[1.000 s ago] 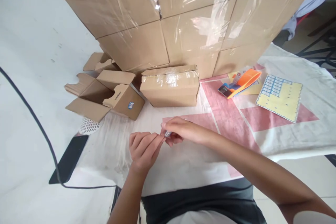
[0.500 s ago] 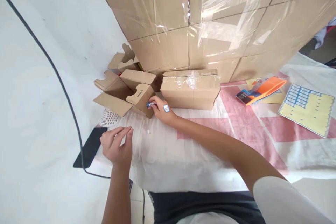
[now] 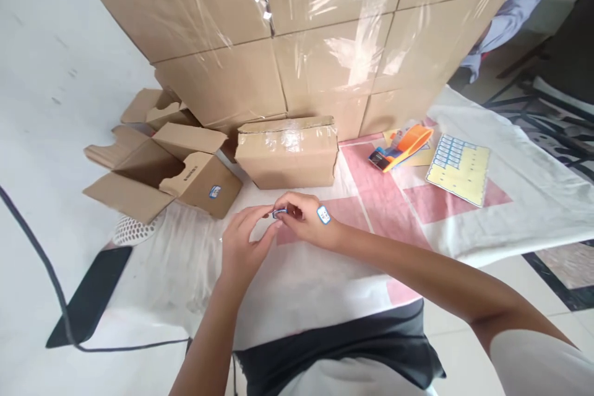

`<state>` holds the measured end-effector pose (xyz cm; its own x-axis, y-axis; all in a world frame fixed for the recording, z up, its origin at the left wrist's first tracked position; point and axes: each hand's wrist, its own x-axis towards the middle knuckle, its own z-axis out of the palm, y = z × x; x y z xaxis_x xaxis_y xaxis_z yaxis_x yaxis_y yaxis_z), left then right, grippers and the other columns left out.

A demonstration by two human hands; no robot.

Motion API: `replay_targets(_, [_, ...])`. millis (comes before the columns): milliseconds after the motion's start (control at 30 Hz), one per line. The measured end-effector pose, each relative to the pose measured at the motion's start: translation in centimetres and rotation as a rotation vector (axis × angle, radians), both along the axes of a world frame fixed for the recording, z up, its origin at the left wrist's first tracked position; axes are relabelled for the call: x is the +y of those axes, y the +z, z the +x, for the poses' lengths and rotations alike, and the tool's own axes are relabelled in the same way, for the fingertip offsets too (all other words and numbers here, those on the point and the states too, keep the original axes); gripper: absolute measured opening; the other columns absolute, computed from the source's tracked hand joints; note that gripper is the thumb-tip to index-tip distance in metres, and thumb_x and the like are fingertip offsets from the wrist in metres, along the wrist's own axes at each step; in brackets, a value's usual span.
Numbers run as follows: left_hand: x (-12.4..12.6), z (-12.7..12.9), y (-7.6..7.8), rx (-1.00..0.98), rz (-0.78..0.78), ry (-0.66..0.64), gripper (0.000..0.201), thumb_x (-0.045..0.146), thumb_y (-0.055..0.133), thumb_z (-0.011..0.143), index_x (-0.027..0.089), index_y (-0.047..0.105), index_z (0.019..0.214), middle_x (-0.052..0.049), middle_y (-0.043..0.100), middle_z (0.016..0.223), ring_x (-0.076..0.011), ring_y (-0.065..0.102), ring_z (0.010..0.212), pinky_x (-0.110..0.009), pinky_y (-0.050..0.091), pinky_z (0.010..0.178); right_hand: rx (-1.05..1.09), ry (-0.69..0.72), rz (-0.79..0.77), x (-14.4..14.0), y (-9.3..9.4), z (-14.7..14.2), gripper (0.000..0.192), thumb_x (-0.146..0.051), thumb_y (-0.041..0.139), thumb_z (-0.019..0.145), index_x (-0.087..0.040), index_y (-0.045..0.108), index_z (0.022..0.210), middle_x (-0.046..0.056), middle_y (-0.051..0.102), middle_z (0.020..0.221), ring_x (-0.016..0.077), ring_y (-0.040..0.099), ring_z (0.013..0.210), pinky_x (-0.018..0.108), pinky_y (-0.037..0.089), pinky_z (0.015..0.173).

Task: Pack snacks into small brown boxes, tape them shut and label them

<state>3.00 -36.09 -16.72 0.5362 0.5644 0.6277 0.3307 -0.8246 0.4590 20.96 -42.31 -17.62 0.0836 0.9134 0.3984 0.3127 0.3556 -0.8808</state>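
Head view: My right hand (image 3: 306, 220) pinches a small blue-edged label (image 3: 279, 213) over the tabletop (image 3: 320, 278), on the near side of the taped carton (image 3: 290, 164). My left hand (image 3: 242, 240) curves alongside, fingertips close; I cannot tell whether it grips. A second label (image 3: 323, 215) lies on my right hand's back. Expect light, flexible, tacky stock; hold by the edge.

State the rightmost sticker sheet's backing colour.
The sticker sheet has a pale yellow backing, best seen in the head view.
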Motion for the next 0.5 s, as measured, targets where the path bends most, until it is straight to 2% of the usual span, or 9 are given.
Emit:
replay_targets(100, [-0.3, 1.7, 0.5, -0.006, -0.239, -0.024, 0.008, 0.028, 0.067, 0.095, 0.024, 0.073, 0.097, 0.0, 0.076, 0.09, -0.0145, 0.068, 0.081, -0.028, 0.052, 0.076, 0.001, 0.001, -0.01, -0.8, -0.2, 0.8, 0.03, -0.019, 0.055, 0.092, -0.023, 0.052, 0.122, 0.0, 0.065, 0.095, 0.011, 0.052, 0.067, 0.025, 0.043, 0.063])
replay_targets(200, [-0.8, 2.2, 1.4, -0.157, -0.348, 0.063, 0.008, 0.029, 0.07, 0.092, 0.022, 0.072, 0.09, 0.0, 0.073, 0.084, -0.0143, 0.067, 0.077, -0.027, 0.053, 0.074, -0.064, -0.013, -0.032, -1.1, -0.9, 1.7, 0.054, -0.025, 0.06, 0.092, -0.025, 0.039, 0.142, 0.005, 0.064, 0.115, 0.0123, 0.054, 0.073, 0.028, 0.047, 0.069])
replay_targets(267, [-1.9, 2.7, 2.2, -0.233, -0.409, 0.064, 0.009, 0.031, 0.073, 0.089, 0.022, 0.07, 0.091, 0.0, 0.072, 0.082, -0.015, 0.067, 0.075, -0.028, 0.054, 0.072, -0.133, -0.016, -0.091, -1.1, -1.5, 2.4, 0.062, -0.027, 0.06, 0.092, -0.023, 0.033, 0.148, 0.01, 0.062, 0.126, 0.0153, 0.059, 0.082, 0.031, 0.049, 0.075])
replay_targets(333, [-3.6, 3.7, 2.9, -0.124, -0.421, 0.002, 0.012, 0.031, 0.075, 0.086, 0.023, 0.069, 0.093, 0.0, 0.072, 0.084, -0.0152, 0.067, 0.073, -0.029, 0.054, 0.069, -0.214, -0.011, -0.142, -1.0, -2.0, 3.1, 0.063, -0.027, 0.058, 0.093, -0.021, 0.032, 0.15, 0.013, 0.06, 0.128, 0.0199, 0.062, 0.093, 0.034, 0.05, 0.08])
replay_targets(400, [-5.0, 5.1, 3.1, 0.09, -0.357, -0.016, 0.011, 0.03, 0.074, 0.086, 0.024, 0.068, 0.094, 0.0, 0.071, 0.085, -0.0163, 0.065, 0.074, -0.03, 0.051, 0.068, -0.298, 0.009, -0.159, -0.9, -2.0, 3.6, 0.069, -0.025, 0.061, 0.089, -0.019, 0.031, 0.152, 0.015, 0.06, 0.129, 0.0244, 0.063, 0.102, 0.036, 0.05, 0.082])
replay_targets(500, [-5.5, 6.9, 2.5, 0.256, -0.239, 0.122, 0.023, 0.038, 0.077, 0.082, 0.024, 0.065, 0.096, -0.001, 0.066, 0.084, -0.0206, 0.063, 0.079, -0.032, 0.048, 0.068, -0.451, -0.017, -0.211, -1.4, -1.2, 4.0, 0.065, -0.02, 0.064, 0.083, -0.015, 0.041, 0.144, 0.014, 0.062, 0.12, 0.0269, 0.064, 0.098, 0.034, 0.048, 0.074])
